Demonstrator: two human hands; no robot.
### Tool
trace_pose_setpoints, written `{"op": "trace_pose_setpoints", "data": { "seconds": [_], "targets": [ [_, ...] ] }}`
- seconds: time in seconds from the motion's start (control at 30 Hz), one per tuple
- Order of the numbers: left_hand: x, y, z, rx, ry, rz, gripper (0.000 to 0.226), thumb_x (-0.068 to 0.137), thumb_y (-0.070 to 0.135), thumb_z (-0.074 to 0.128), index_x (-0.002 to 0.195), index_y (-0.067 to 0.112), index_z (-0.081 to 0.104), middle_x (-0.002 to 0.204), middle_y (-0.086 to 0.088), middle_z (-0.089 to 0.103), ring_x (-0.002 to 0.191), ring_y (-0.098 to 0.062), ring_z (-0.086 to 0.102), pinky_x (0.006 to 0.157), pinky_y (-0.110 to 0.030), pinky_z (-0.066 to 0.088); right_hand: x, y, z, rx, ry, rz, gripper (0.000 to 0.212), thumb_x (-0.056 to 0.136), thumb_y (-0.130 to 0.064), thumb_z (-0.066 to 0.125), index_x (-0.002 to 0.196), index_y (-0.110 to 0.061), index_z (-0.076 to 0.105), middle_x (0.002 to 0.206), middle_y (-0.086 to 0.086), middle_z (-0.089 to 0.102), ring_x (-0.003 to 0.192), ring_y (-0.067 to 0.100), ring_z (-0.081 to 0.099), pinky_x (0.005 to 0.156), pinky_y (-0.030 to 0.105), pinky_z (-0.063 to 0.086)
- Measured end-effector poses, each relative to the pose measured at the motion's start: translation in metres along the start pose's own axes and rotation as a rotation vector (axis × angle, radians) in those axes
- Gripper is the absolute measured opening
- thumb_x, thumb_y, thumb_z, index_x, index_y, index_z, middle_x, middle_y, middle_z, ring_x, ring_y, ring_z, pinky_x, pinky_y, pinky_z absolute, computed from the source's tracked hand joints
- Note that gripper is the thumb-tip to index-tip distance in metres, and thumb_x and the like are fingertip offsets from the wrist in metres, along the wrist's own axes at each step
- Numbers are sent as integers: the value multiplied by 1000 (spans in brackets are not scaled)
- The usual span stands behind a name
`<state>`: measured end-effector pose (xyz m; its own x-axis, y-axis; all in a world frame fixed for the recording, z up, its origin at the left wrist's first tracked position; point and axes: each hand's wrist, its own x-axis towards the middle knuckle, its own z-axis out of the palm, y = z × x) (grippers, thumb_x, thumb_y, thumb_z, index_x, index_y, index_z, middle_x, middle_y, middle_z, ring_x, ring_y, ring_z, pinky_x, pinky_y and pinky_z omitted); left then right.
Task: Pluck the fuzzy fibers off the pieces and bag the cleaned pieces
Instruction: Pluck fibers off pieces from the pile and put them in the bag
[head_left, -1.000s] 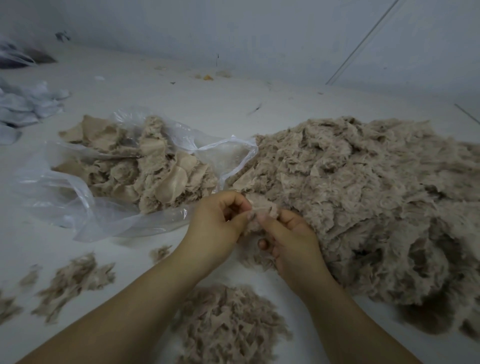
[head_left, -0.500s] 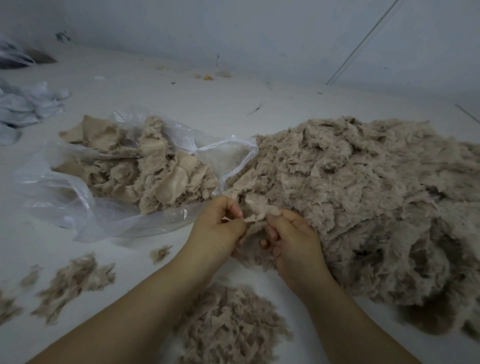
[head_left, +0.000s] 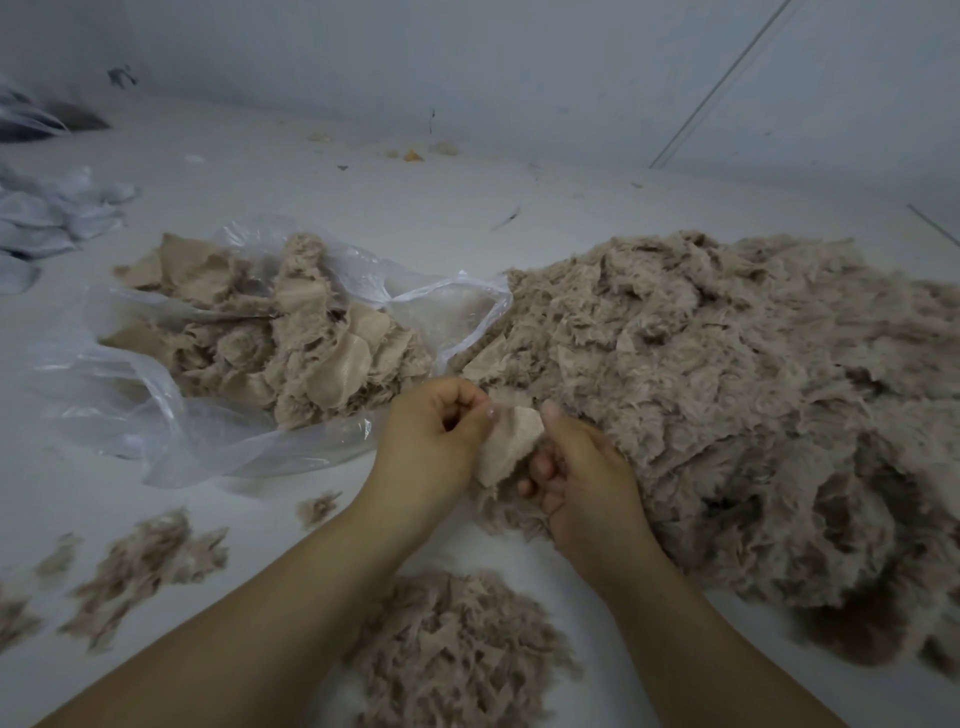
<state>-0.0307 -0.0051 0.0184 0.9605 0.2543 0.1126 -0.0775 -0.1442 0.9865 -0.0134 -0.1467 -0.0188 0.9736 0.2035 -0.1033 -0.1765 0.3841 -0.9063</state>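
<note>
At the far left edge of the white desk (head_left: 363, 208) lies a crumpled heap of pale grey-white cloth (head_left: 47, 218), and nearer the person a scatter of small plucked tufts (head_left: 140, 566) sits on the bare surface. Further in, a clear plastic bag (head_left: 130, 405) lies on its side with its mouth open toward the right, and inside it rests a mound of cleaned beige pieces (head_left: 291, 338), their smooth woven backing showing in places. A single loose tuft (head_left: 317, 506) lies just below the bag. At the bottom centre, between the two forearms, is a low pile of pulled fibers (head_left: 457, 654). Above it the left hand (head_left: 431, 441) is curled, its thumb and forefinger pinching the left edge of a small beige piece (head_left: 506, 444) whose mesh backing faces the camera. The right hand (head_left: 582, 483) grips the same piece from the other side, thumb on its upper right corner and fingers (head_left: 540, 480) bent beneath it. The piece is held up between the hands, just in front of the big heap of fuzzy pieces (head_left: 727, 389) that spreads across the right side of the desk, touching the bag's mouth at its left end.
</note>
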Motion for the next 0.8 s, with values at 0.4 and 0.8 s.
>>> {"op": "trace_pose_setpoints", "data": {
  "seconds": [0.4,0.8],
  "targets": [
    [-14,-3,-14,-160,-304,-250,21,81,17,76,73,1,65,62,-18,66,41,-22,55,37,-24,42,-2,2,3,-66,12,-9,21,94,-22,65,82,-6,71,62,13,52,60,27,52,62,40,50],
    [-15,15,-71,366,-800,-176,30,63,48,86,80,24,81,81,-13,74,53,-27,55,50,-30,44,3,8,0,-162,60,-39,25,74,-38,73,64,-18,63,56,2,41,52,13,41,50,26,45]
  ]
}}
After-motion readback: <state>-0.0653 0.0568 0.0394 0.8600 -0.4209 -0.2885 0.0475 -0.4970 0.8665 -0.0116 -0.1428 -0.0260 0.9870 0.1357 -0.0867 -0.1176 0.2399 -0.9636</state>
